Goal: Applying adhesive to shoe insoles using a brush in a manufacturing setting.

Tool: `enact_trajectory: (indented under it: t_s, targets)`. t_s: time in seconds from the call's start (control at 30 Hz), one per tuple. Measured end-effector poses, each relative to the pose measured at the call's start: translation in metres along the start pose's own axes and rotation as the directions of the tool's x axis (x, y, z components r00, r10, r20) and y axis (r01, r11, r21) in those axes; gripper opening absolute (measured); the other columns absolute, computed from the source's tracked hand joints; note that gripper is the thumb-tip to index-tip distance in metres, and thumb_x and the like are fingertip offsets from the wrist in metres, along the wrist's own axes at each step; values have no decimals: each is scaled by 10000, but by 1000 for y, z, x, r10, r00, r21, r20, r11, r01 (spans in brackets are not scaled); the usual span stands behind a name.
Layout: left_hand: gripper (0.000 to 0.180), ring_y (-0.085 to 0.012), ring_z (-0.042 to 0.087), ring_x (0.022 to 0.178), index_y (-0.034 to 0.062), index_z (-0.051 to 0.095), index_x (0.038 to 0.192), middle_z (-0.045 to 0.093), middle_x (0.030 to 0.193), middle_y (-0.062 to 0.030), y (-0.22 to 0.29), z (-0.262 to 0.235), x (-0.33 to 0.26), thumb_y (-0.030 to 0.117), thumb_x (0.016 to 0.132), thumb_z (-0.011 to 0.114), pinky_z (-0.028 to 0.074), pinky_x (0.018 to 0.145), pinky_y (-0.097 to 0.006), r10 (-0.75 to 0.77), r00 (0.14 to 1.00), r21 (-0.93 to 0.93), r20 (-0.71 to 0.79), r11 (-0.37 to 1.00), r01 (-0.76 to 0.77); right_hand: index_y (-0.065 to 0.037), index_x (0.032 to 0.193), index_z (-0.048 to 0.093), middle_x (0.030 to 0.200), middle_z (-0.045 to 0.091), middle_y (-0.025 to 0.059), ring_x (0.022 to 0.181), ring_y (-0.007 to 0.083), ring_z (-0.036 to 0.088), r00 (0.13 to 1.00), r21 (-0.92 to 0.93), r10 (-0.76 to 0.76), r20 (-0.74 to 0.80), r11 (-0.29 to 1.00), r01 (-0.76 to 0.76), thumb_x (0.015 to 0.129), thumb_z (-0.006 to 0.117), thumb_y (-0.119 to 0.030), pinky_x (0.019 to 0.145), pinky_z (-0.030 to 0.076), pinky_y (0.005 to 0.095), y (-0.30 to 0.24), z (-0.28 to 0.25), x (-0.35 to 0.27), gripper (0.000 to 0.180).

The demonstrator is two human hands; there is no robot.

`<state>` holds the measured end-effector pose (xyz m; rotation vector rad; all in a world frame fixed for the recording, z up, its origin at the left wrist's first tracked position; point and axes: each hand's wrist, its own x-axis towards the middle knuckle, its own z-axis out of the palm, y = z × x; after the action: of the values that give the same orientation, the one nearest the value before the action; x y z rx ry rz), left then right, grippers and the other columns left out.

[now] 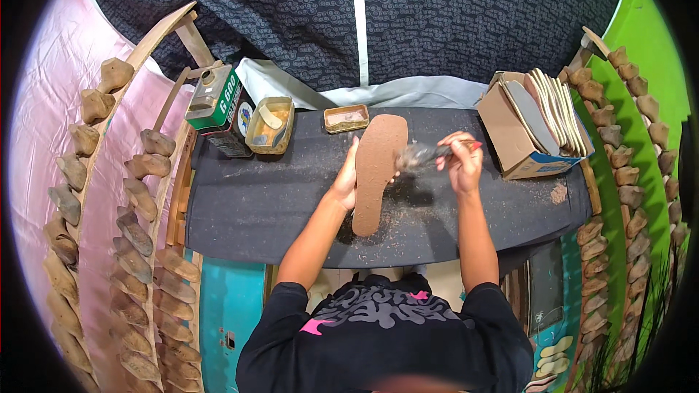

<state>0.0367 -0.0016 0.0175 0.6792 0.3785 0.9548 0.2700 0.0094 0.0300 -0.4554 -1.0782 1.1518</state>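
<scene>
A long brown shoe sole stands tilted above the dark cloth of the table, its speckled face toward me. My left hand grips it along the left edge, the fingers passing behind and their tips showing at the right edge. My right hand is closed around the handle of a brush with a red end. The bristles are smeared by motion at the sole's right edge; whether they touch it I cannot tell. Brown crumbs lie on the cloth below.
At the back left stand a green metal can and a yellowish tub holding a flat tool. A shallow tray sits behind the sole. Upright insoles fill a cardboard box at the right. Racks of wooden shoe lasts flank the table.
</scene>
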Motion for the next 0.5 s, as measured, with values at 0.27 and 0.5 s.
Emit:
enact_trajectory:
  t_s: [0.27, 0.5]
  targets:
    - [719, -234, 617, 869, 52, 395, 1338, 577, 1145, -176, -3, 10, 5, 612, 937, 190, 530, 745, -346, 9, 991, -48, -130, 999, -15, 34, 855, 560, 873, 596, 177, 582, 213, 606, 985, -44, 97, 144, 995, -91, 876, 521, -76, 432, 514, 299, 10, -3, -10, 119]
    - [692, -213, 594, 937, 64, 411, 1335, 555, 1199, -150, -3, -2, 1, 601, 941, 225, 509, 815, -330, -58, 988, 67, 146, 997, 49, 24, 884, 550, 867, 604, 171, 579, 207, 602, 991, 54, -77, -105, 995, 83, 890, 507, -76, 478, 511, 296, 0, -2, 20, 109]
